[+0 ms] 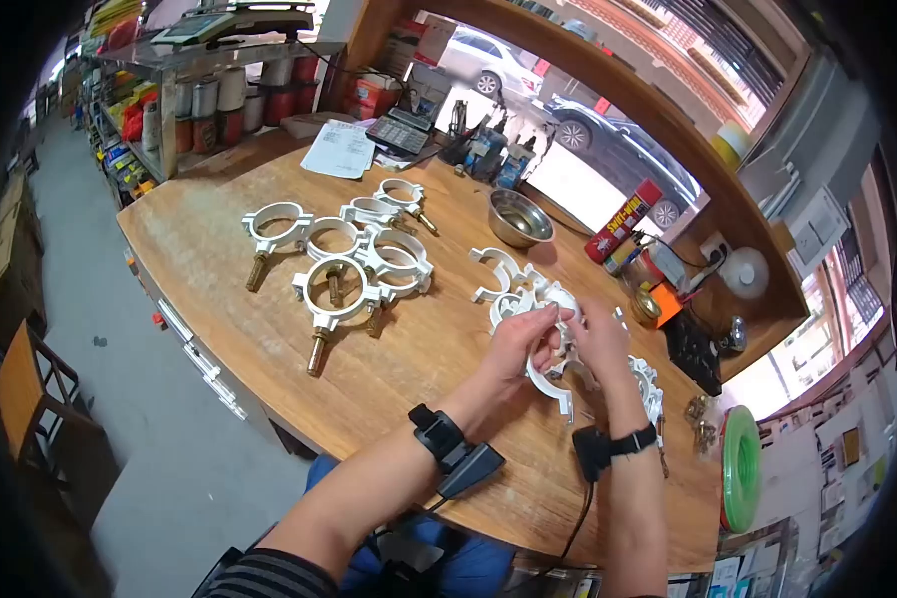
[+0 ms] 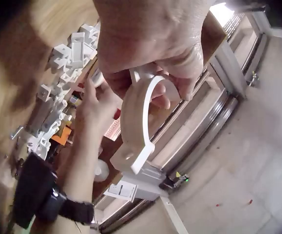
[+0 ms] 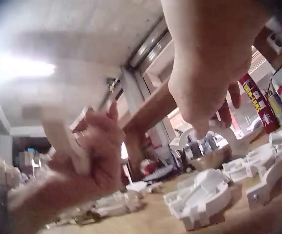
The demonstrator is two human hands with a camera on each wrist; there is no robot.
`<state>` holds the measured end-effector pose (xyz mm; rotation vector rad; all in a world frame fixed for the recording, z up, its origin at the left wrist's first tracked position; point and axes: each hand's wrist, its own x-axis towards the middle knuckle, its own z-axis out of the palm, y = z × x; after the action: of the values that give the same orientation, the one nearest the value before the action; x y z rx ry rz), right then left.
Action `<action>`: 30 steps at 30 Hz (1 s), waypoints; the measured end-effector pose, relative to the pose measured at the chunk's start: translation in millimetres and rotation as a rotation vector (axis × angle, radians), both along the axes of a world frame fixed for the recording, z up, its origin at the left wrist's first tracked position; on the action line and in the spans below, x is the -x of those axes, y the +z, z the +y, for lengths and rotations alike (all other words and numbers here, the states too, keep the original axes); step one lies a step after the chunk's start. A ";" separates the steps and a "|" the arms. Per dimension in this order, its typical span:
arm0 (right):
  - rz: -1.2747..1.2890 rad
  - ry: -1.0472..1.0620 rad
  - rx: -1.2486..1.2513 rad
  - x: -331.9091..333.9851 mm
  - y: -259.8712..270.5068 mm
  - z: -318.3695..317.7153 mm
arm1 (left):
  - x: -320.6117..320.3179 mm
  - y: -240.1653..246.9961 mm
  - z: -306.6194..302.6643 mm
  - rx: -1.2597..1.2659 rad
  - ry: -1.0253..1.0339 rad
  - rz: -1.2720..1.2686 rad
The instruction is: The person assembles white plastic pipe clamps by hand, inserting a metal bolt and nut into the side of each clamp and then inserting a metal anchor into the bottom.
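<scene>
My left hand (image 1: pixel 518 347) grips a white half-ring pipe clamp piece (image 2: pixel 135 119), and its curved arm hangs below the fingers. Close beside it, my right hand (image 1: pixel 601 347) pinches another white curved clamp piece (image 3: pixel 238 142) between thumb and fingers, partly hidden by the hand. Under and around both hands lie loose white clamp halves (image 1: pixel 493 274) on the wooden table; the right wrist view shows more of these clamp pieces (image 3: pixel 199 197) near the right hand. Left of the hands stand several joined white ring clamps (image 1: pixel 334 289) with brass-coloured threaded stems (image 1: pixel 316 354).
A metal bowl (image 1: pixel 520 217) stands behind the loose pieces. A red spray can (image 1: pixel 623 221) and an orange box (image 1: pixel 671 302) are at the right back. Paper (image 1: pixel 338 149) and a calculator (image 1: pixel 399 134) lie at the back. A green coil (image 1: pixel 741 468) is at the right edge.
</scene>
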<state>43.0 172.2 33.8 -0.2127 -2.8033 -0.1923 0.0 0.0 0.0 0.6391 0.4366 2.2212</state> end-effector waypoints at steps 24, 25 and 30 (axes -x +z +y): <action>0.467 0.414 1.046 -146.1 -12.1 -54.1 | -40.5 5.5 4.4 0.310 -0.050 0.466; 0.481 0.425 1.113 -145.2 -13.2 -56.5 | -40.3 5.4 3.8 0.296 -0.054 0.472; 0.491 0.413 1.022 -144.3 -15.6 -54.7 | -36.9 0.8 3.1 0.265 -0.076 0.484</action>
<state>187.4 117.4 18.2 0.0949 -2.1326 1.2124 36.9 3.1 0.8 1.0281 0.9163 1.8806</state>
